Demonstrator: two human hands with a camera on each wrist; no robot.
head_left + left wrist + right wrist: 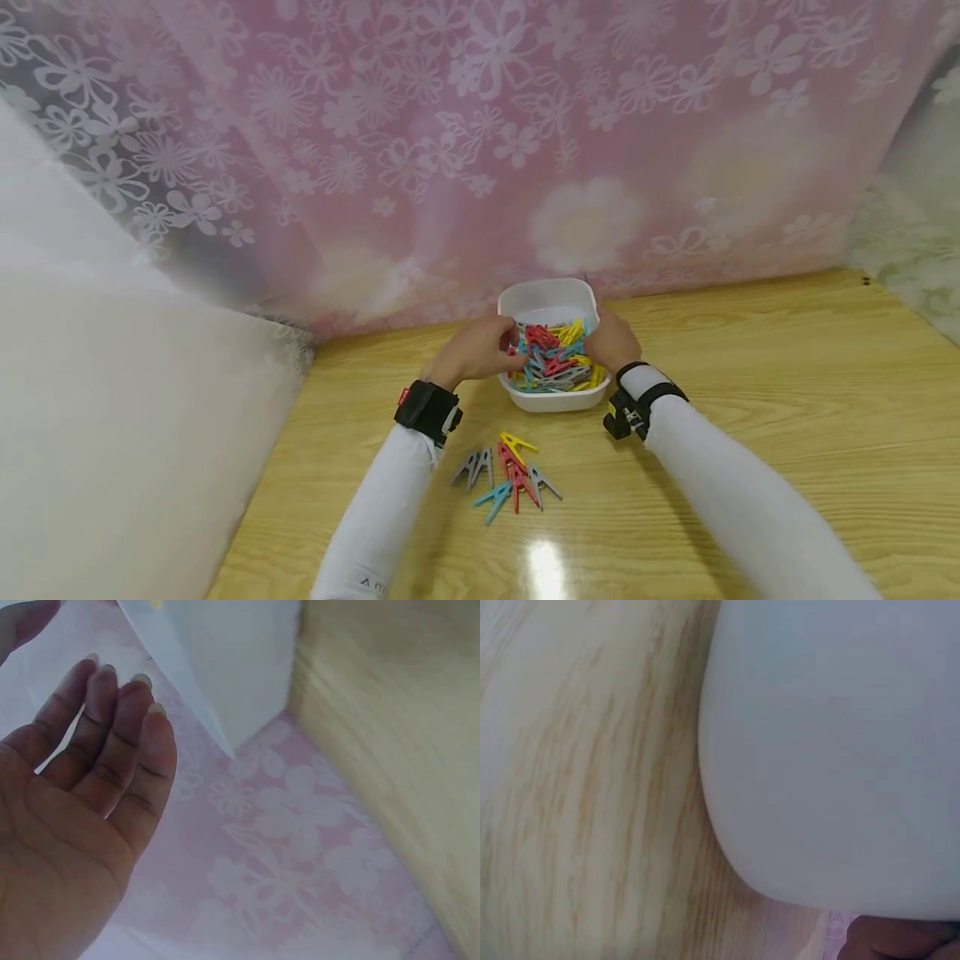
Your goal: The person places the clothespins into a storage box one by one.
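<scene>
A white plastic tub (558, 402) stands against the back curtain, holding a heap of red, blue, yellow and grey clothespins (557, 367). At its left rim is my left hand (480, 348), thumb and fingertips over the clothespins. The left wrist view shows that hand (82, 795) with fingers loosely bent and nothing in the palm, beside the tub's outer wall (232, 667). My right hand (615, 340) holds the tub's right rim, thumb on the inner side. In the right wrist view, the tub wall (832, 765) fills most of the frame, with curled fingers (896, 939) at the lower edge.
In front of the tub, several loose clothespins lie on the wooden table (750, 392): grey ones (484, 467), a yellow one (517, 444), red ones (519, 482) and a blue one (497, 495). A flowered pink curtain (420, 208) hangs behind; a white surface (127, 400) borders the left.
</scene>
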